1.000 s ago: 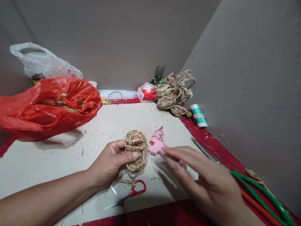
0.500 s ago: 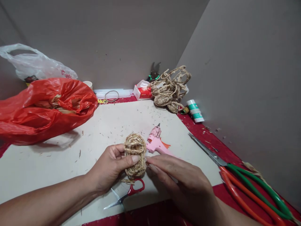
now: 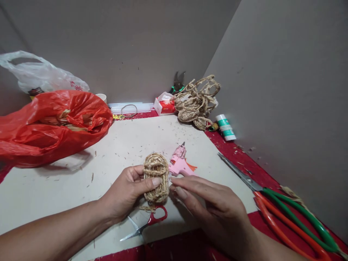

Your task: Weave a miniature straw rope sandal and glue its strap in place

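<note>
In my left hand is a small oval straw slipper, woven from braided straw with a band across its upper part. The thumb presses on its face; the other fingers are mostly hidden behind it. Just off the slipper's right edge is my right hand, its index finger stretched out and the thumb tip apart below it. No object shows between those fingers. A pink glue gun lies behind the right fingers, its handle partly covered. Below the slipper, red-handled scissors lie spread on the white board.
Large shears with green and orange handles lie at right. A red plastic bag with straw inside fills the left. Along the back are clear glue sticks, a tissue box, braided straw cord and a white-and-green roll.
My right fingers have drawn slightly away from the slipper's edge, with thumb and index finger further apart. The left hand still holds the slipper, now tipped a little differently.
</note>
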### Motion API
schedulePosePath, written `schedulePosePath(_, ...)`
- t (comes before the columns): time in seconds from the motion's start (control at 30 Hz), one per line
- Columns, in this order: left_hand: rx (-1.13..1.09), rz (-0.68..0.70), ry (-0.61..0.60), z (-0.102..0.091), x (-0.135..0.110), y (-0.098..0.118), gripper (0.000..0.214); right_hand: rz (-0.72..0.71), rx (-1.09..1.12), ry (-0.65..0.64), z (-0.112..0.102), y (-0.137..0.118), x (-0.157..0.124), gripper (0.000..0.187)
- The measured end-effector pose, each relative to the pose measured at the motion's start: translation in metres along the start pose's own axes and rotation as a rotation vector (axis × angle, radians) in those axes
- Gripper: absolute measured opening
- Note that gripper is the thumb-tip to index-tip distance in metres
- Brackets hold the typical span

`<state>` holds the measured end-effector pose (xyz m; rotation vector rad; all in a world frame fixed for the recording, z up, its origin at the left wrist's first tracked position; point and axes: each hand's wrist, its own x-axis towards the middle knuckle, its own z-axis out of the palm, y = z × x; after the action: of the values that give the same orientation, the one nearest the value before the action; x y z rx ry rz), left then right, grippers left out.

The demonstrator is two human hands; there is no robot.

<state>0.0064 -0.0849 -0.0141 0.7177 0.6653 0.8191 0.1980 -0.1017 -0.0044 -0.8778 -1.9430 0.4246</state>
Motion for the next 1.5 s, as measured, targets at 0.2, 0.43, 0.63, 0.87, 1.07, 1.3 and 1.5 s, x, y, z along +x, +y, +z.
schedulePosePath(0.2,0.019,0.01,0.037,-0.0004,0.002,0.0006,0.013,-0.094,-0.06,-0.028,-0.0005,0.0006,-0.0018,0.027)
schedulePosePath(0.43,0.02,-0.014,0.042,-0.0015,0.0014,-0.0026,0.018,-0.09,-0.096,-0.071,0.0005,0.0003,-0.0035,0.025)
schedulePosePath(0.63,0.052,-0.022,0.053,-0.0018,-0.0004,-0.005,0.02,-0.049,-0.129,-0.072,0.004,-0.0026,-0.0042,0.023)
schedulePosePath(0.87,0.102,0.018,0.092,0.0002,-0.002,-0.007,0.018,-0.02,-0.079,-0.132,0.0075,-0.0034,-0.0045,0.025)
schedulePosePath(1.07,0.054,0.006,0.059,-0.0017,-0.0027,-0.0072,0.013,0.136,0.185,-0.171,0.0071,-0.001,0.001,0.026)
schedulePosePath(1.3,0.061,-0.001,0.093,-0.0007,-0.0035,-0.0068,0.017,0.226,0.283,-0.25,0.0057,-0.004,0.0031,0.025)
schedulePosePath(1.5,0.066,-0.014,0.108,-0.0018,-0.0036,-0.0051,0.019,0.261,0.295,-0.268,0.0082,-0.0003,0.003,0.025)
